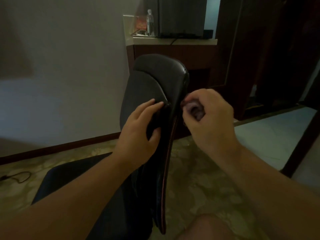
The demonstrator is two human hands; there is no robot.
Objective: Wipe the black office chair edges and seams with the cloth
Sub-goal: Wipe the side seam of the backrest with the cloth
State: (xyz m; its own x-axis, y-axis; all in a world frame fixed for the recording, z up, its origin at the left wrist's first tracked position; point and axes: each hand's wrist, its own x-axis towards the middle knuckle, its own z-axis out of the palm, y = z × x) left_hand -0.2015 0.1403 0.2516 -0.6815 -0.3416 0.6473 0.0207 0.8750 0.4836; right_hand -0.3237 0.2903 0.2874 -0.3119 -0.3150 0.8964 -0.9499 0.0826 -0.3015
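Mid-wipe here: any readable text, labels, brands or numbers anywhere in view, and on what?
None can be read.
Water bottle on the far counter: its label is too small and blurred.
Red-orange packet beside it: print too blurred.
Black office chair, cloth: no visible marking.

Glossy black leather-like chair (173,80); soft cloth (193,110).
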